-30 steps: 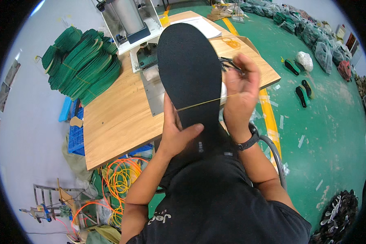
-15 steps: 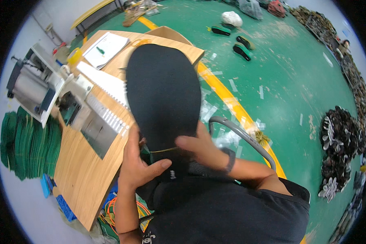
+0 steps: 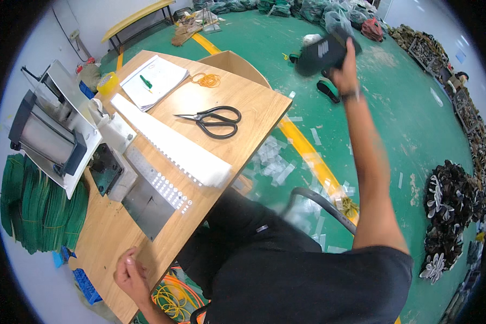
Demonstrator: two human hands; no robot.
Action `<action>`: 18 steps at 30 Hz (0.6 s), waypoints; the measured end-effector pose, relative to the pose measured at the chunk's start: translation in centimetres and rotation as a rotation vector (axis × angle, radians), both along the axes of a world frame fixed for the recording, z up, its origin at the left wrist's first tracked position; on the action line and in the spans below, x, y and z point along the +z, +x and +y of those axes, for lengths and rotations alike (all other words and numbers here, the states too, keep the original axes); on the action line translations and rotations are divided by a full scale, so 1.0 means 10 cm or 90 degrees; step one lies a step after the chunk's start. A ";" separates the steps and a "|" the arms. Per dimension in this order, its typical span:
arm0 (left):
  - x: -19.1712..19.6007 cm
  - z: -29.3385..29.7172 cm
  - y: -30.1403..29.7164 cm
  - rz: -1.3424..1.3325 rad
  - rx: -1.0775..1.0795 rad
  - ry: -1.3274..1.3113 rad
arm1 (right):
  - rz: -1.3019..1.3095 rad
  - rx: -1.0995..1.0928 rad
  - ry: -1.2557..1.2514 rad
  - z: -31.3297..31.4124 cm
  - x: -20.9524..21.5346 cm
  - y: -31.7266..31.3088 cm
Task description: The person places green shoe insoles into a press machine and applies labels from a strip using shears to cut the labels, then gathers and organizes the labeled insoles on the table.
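Observation:
My right hand [image 3: 344, 73] is stretched far out to the right over the floor, shut on a bundle of black insoles [image 3: 319, 54]. The bundle is blurred and tilted, with a pale mark on its face. My left hand [image 3: 130, 275] rests by the table's near edge, fingers loosely curled in and nothing visible in them. On the wooden table [image 3: 254, 102] lie black-handled scissors [image 3: 218, 121], orange rubber bands [image 3: 206, 80], and a long white strip [image 3: 173, 143] near a small press [image 3: 54, 129].
A green and black insole bundle [image 3: 328, 89] lies on the floor under my right arm. Green sheets [image 3: 40, 205] are stacked left of the table. A grey curved chair arm [image 3: 324, 202] stands at my right. Dark piles [image 3: 451, 210] line the right wall.
My right hand has carried the insole bundle from in front of me out to the far right. My left hand has let go and dropped to the table's near edge. The scissors are now uncovered.

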State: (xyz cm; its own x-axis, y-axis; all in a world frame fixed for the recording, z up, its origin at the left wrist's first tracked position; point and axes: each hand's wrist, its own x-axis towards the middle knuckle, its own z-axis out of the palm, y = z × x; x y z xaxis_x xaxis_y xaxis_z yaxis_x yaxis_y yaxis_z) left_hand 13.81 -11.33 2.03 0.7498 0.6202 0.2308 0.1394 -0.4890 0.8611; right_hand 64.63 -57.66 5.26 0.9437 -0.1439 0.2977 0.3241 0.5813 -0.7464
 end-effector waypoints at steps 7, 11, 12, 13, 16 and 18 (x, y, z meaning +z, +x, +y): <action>0.04 0.49 -0.46 -0.131 0.236 0.083 | -0.078 -0.386 -0.474 0.26 0.88 1.24; 0.25 1.10 -0.34 -0.218 0.256 0.126 | -0.548 -0.529 -0.790 0.12 0.97 0.68; 0.40 1.26 -0.32 -0.221 0.238 0.194 | -0.635 -0.501 -0.764 0.26 0.94 0.39; 0.57 1.38 -0.32 -0.180 0.266 0.323 | -0.678 -0.452 -0.730 0.47 0.86 0.09; 1.01 1.67 -0.44 -0.176 0.336 0.526 | -0.522 -0.187 -0.648 1.34 0.41 -0.93; 1.20 1.95 -0.44 -0.168 0.390 0.657 | -0.544 0.009 -0.622 1.67 0.12 -1.52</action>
State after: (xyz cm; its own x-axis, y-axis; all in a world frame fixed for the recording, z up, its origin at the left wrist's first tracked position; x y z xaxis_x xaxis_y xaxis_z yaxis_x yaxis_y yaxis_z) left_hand 9.45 8.19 13.98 0.2542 0.2896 0.9228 0.4663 -0.8726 0.1454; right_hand 49.44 -40.98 6.50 0.4032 0.4817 0.7781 0.9036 -0.0748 -0.4219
